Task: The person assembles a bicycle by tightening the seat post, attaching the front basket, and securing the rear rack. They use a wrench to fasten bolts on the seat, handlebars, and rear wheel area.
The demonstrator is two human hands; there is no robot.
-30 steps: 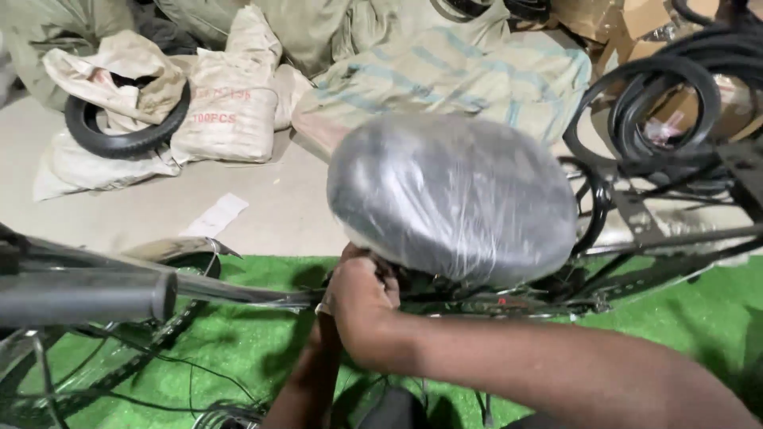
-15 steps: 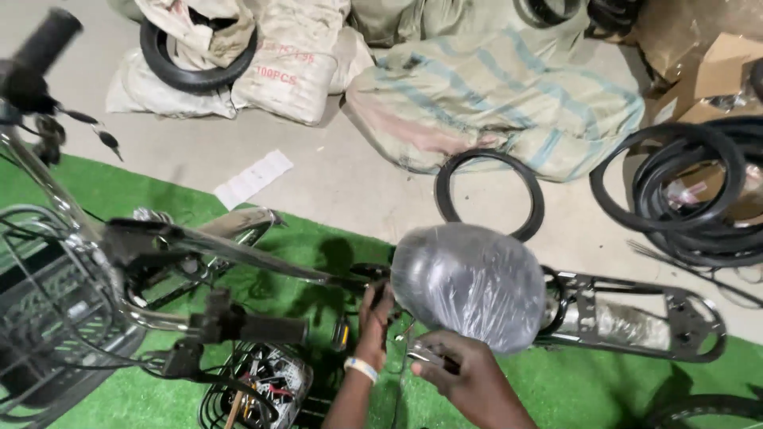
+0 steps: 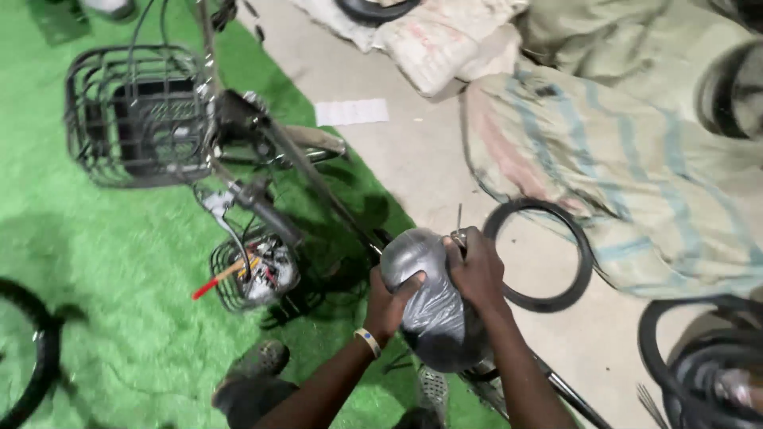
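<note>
A bicycle saddle wrapped in clear plastic (image 3: 435, 310) sits on a black bicycle frame (image 3: 318, 187) that stands over green turf. My left hand (image 3: 389, 306) clasps the saddle's left side, thumb across the top. My right hand (image 3: 477, 268) is closed in a fist at the saddle's far end. A thin metal tool (image 3: 459, 216) sticks up out of it. Both forearms reach in from the bottom edge.
A black wire basket (image 3: 127, 119) hangs at the bicycle's front. A loose black tyre (image 3: 542, 256) lies on the concrete beside a striped cloth (image 3: 636, 191). More tyres are coiled at bottom right (image 3: 707, 365), and a wheel (image 3: 24, 357) stands at left. Sacks (image 3: 445, 44) lie behind.
The view has swung and risen, so the basket and handlebar now show at upper left. My left hand has come up onto the saddle's side; my right hand has shifted to its far end.
</note>
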